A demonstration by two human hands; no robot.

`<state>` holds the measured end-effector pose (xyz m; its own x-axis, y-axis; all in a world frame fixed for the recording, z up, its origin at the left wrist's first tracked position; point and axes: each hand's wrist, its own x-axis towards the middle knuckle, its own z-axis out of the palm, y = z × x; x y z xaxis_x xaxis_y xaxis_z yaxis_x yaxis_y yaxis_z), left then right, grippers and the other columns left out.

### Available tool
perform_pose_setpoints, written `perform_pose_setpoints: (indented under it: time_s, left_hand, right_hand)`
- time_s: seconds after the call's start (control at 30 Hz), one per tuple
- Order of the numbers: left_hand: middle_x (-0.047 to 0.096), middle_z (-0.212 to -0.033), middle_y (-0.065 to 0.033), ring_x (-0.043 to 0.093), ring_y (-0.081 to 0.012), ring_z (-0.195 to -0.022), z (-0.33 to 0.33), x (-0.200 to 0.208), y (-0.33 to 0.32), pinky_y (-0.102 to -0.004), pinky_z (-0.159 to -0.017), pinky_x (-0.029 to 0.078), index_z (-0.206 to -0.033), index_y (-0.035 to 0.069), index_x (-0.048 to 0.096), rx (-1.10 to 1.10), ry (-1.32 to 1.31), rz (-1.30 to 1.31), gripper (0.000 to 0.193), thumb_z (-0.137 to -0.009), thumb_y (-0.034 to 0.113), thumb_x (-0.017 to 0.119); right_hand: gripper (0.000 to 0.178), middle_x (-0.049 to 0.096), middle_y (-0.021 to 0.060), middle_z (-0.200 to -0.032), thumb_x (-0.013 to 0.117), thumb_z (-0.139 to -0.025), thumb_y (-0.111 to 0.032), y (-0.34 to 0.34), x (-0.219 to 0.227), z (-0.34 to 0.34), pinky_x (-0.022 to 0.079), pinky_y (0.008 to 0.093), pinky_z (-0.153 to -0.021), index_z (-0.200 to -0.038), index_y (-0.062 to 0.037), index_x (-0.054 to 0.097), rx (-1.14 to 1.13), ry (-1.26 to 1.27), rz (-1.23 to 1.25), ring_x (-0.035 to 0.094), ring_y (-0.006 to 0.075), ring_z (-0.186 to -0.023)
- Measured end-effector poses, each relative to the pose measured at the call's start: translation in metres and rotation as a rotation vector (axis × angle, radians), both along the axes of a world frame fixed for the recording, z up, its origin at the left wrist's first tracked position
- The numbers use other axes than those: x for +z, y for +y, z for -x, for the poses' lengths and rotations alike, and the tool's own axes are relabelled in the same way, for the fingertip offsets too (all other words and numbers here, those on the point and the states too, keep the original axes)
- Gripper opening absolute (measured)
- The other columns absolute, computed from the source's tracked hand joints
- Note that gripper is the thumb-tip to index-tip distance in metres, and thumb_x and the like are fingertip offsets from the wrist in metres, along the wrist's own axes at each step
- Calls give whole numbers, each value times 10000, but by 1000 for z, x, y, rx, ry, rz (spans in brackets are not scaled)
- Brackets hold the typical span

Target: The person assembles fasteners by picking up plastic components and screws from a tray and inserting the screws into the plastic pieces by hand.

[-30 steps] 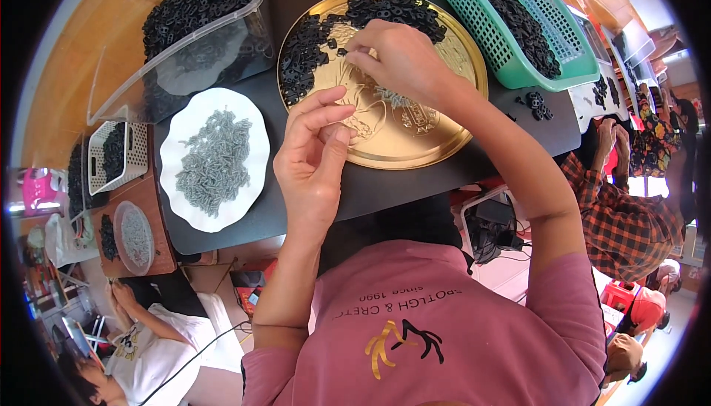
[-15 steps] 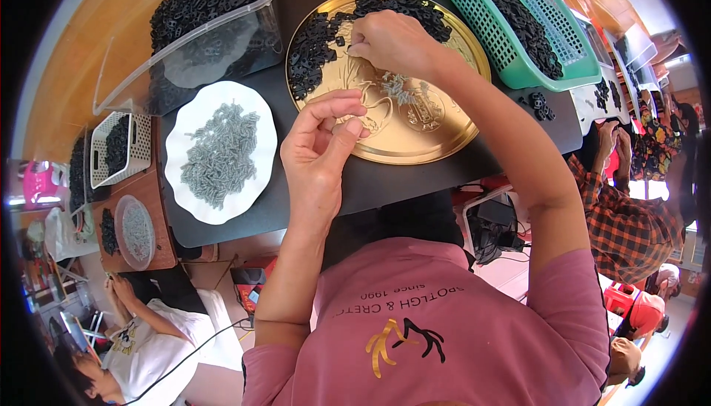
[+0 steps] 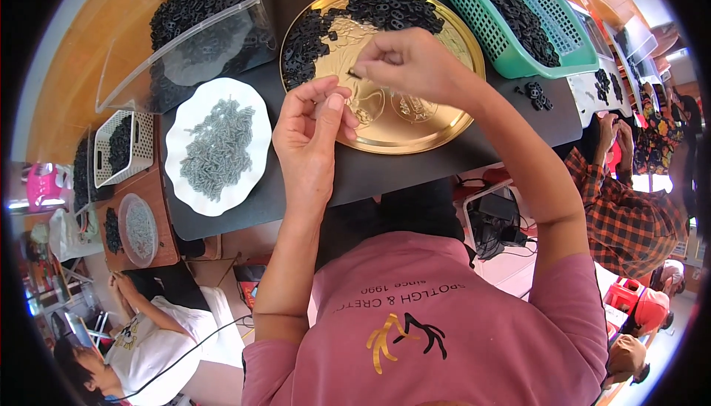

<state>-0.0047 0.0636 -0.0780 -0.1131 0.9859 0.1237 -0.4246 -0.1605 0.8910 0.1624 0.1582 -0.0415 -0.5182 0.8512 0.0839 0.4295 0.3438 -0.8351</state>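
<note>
My right hand [image 3: 415, 69] is over the gold tray [image 3: 407, 139], its thumb and fingertips pinching a small black plastic piece [image 3: 354, 74]. Just left of it and nearer to me, my left hand [image 3: 312, 121] is held up with fingers curled and thumb pressed toward the index finger; whatever it grips is too small or hidden to make out. Black plastic pieces [image 3: 392, 10] are heaped along the tray's far and left sides. To the left stands a white scalloped plate [image 3: 178, 128] bearing a pile of small grey metal springs [image 3: 218, 152].
A clear plastic bin [image 3: 211, 24] full of black pieces stands far left. At the far right is a green perforated basket [image 3: 507, 61] with more; a few loose black pieces [image 3: 539, 96] lie beside it on the dark table [image 3: 341, 198]. Other people sit at both sides.
My right hand has drawn back from the far-side heap toward my left hand, carrying a small black piece. My left hand has risen slightly and shifted left. The springs on the tray are now hidden.
</note>
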Motion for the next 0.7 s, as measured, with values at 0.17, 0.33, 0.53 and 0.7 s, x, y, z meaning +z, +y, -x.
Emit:
perform_pose_setpoints:
  time_s: [0.17, 0.33, 0.53, 0.7]
  left_hand:
    - [633, -845, -46, 579, -69, -683, -5, 2, -11, -202, -610, 482, -1089, -27, 600, -107, 187, 30, 166, -938, 43, 601]
    - [614, -806, -24, 572, -59, -672, -9, 4, -27, -192, -589, 476, -1070, -19, 605, -186, 198, 71, 153, -918, -4, 615]
    - [623, -909, -58, 588, -77, -688, -13, -2, -27, -205, -583, 493, -1001, -22, 618, -226, 284, -22, 92, -909, -19, 618]
    - [655, -999, -135, 623, -106, -703, -10, 3, -24, -217, -591, 511, -998, -31, 578, -222, 224, 0, 85, -915, -43, 587]
  right_hand:
    - [177, 649, 58, -705, 684, -859, -144, -48, 7, -16, 455, 244, -591, -908, 27, 684, -1, 166, 191, 556, 73, -654]
    - [75, 608, 2, -826, 660, -883, -57, -78, 10, -31, 432, 199, -620, -887, 16, 644, 1, 186, 238, 537, 34, -738]
    - [69, 609, 16, -815, 684, -870, -61, -91, 4, -38, 428, 210, -611, -879, -3, 649, -41, 159, 132, 541, 55, -716]
    - [70, 612, 11, -806, 688, -867, -69, -82, 2, -49, 425, 211, -604, -878, -8, 655, -73, 187, 113, 538, 53, -696]
